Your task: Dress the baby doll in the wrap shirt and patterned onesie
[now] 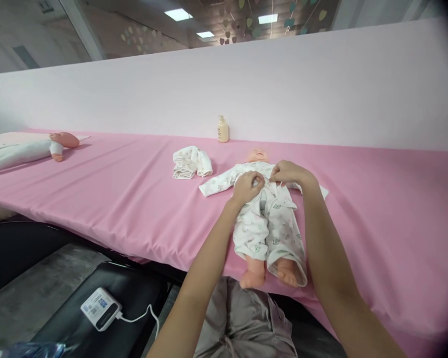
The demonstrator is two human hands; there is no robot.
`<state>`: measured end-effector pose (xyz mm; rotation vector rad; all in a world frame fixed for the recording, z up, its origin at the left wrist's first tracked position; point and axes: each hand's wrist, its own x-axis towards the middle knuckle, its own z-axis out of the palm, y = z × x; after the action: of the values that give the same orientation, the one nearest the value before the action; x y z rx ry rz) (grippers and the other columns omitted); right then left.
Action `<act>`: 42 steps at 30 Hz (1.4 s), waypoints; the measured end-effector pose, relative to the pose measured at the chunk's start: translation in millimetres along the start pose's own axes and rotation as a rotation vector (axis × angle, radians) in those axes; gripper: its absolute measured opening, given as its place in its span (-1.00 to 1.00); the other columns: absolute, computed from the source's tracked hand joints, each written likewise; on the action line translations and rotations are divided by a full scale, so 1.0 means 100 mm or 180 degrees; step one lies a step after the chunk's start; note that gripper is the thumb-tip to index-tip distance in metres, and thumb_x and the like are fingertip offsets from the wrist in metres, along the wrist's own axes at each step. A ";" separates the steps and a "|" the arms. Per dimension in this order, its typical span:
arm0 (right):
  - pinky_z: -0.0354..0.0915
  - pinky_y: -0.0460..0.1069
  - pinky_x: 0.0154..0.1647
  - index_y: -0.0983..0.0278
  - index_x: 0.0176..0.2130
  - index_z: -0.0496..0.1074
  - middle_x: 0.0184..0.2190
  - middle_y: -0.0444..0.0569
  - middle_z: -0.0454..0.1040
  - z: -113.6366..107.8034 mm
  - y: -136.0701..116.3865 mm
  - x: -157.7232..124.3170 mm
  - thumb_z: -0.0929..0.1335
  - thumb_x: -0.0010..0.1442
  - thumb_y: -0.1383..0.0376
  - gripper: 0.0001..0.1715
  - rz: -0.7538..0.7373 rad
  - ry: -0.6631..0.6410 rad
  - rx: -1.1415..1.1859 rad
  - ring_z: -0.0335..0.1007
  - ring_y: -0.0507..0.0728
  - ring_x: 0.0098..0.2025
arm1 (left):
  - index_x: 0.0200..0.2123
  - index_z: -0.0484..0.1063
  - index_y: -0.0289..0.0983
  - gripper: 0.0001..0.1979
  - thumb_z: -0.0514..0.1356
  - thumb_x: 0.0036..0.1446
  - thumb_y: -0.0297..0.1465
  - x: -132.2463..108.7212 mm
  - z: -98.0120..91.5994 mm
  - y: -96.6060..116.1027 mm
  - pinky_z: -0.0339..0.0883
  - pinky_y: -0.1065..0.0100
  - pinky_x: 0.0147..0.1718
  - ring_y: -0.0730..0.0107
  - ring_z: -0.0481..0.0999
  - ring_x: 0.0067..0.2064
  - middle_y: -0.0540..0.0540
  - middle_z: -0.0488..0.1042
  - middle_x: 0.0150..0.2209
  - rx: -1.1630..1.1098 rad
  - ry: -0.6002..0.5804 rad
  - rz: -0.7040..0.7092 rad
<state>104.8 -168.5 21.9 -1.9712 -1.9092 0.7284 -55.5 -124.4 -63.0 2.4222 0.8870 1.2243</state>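
Observation:
A baby doll (254,278) lies on its back, its feet toward me, in a white printed baby top (224,181) and matching trousers (250,231). Over the doll's chest, my left hand (248,186) is closed, thumb and fingers pinching the front of the top. Just to its right my right hand (290,172) also pinches the top's front, fingers curled downward. The exact bit of cloth between the fingers is partly hidden. Both sleeves stretch out sideways, and the trouser legs end above bare doll feet.
Left of the doll sits a folded stack of white printed cloth (191,162). A pump bottle (223,129) stands by the wall. Another doll (33,151) lies far left on the pink-covered table (134,184). A black chair (134,293) holds a white device (101,308) with a cable.

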 end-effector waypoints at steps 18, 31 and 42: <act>0.40 -0.10 -0.40 0.36 -0.48 0.46 -0.53 -0.01 0.48 0.03 0.00 0.04 0.45 -0.04 0.34 -0.89 -0.0234 -0.0144 0.0621 0.45 0.07 -0.45 | -0.34 0.57 -0.29 -0.78 0.28 -0.02 -0.27 0.00 0.00 -0.06 0.29 0.42 -0.38 0.43 0.47 -0.40 -0.09 0.57 -0.38 -0.1274 0.0204 -0.0696; 0.47 -0.09 -0.35 0.41 -0.44 0.50 -0.52 0.02 0.52 0.08 0.06 0.13 0.39 -0.07 0.48 -0.93 -0.0265 -0.0087 0.0869 0.51 0.11 -0.42 | -0.32 0.52 -0.33 -0.82 0.26 -0.02 -0.36 0.02 0.02 -0.10 0.33 0.44 -0.36 0.43 0.52 -0.36 -0.12 0.57 -0.35 -0.1586 0.0134 -0.0604; 0.47 -0.09 -0.40 0.40 -0.49 0.49 -0.54 0.04 0.50 0.06 0.06 0.09 0.43 -0.10 0.43 -0.96 -0.0330 -0.0106 0.0923 0.48 0.10 -0.41 | -0.34 0.51 -0.34 -0.83 0.27 -0.01 -0.36 0.02 0.03 -0.10 0.31 0.44 -0.37 0.43 0.52 -0.36 -0.12 0.56 -0.38 -0.1527 0.0212 -0.0696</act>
<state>106.3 -160.8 12.1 -1.6823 -1.7919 0.9534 -56.0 -115.6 -68.2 1.8686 0.7469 1.2676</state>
